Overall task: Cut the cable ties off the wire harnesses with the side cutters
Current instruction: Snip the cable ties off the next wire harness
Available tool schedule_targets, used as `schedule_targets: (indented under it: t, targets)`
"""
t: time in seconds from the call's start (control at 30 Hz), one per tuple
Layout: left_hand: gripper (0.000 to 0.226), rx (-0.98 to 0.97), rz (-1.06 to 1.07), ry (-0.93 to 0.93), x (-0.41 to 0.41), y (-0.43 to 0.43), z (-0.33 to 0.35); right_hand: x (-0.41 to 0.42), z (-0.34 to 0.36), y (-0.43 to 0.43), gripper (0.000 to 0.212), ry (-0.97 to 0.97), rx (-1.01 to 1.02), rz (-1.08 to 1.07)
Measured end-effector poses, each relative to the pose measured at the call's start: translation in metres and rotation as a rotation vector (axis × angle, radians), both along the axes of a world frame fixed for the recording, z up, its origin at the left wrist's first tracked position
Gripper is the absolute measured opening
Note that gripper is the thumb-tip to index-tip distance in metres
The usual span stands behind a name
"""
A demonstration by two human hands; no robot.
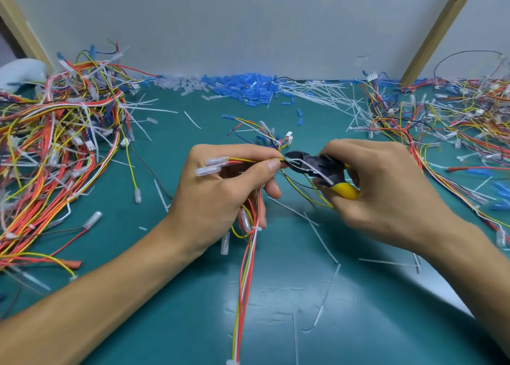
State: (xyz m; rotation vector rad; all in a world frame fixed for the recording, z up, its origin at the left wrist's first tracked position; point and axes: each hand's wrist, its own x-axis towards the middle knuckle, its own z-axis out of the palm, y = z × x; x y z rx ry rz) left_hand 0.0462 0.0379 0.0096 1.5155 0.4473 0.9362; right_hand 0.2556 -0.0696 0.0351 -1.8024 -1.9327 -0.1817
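Sideways, right hand [386, 191] grips side cutters [313, 164], nose leftward at wire harness [246, 265] pinched in left hand [218, 191]

Head camera looks down, close over the mat [193, 295].

**Colour reference: bench surface and harness parts**

Side cutters [317, 168]: black head, yellow handles. Wire harness [247, 268]: red, orange, yellow and white wires, with black and blue strands near its white connector [289, 137]. Cable tie [321, 175]: translucent white. Mat [193, 295]: plain teal green. Loose sleeves: blue group [242, 87], clear colourless group [182, 84]. Harness piles [55, 144]: mainly red, orange, yellow. Wall [248, 20]: pale grey. Battens [442, 28]: light wood.
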Motion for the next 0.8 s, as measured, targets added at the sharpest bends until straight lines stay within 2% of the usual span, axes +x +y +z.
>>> schedule_targets:
  t: [0.1, 0.23, 0.5, 0.8]
  targets:
    - [0.01, 0.005, -0.001, 0.009, 0.0009, -0.0012, -0.001, 0.0011, 0.0013, -0.0007, 0.021, -0.017, -0.027, -0.015]
    - [0.011, 0.013, 0.005, 0.017, 0.001, -0.0009, -0.0012, -0.0009, 0.0009, -0.0014, 0.009, -0.006, -0.058, -0.007]
    - [0.008, 0.019, -0.048, 0.01, -0.0003, -0.0027, -0.0011, -0.0047, -0.0024, 0.0002, 0.017, 0.053, -0.092, 0.03]
    - [0.019, 0.055, 0.014, 0.017, 0.0031, -0.0044, 0.0028, -0.008, -0.0079, 0.0001, 0.016, 0.061, -0.069, 0.047]
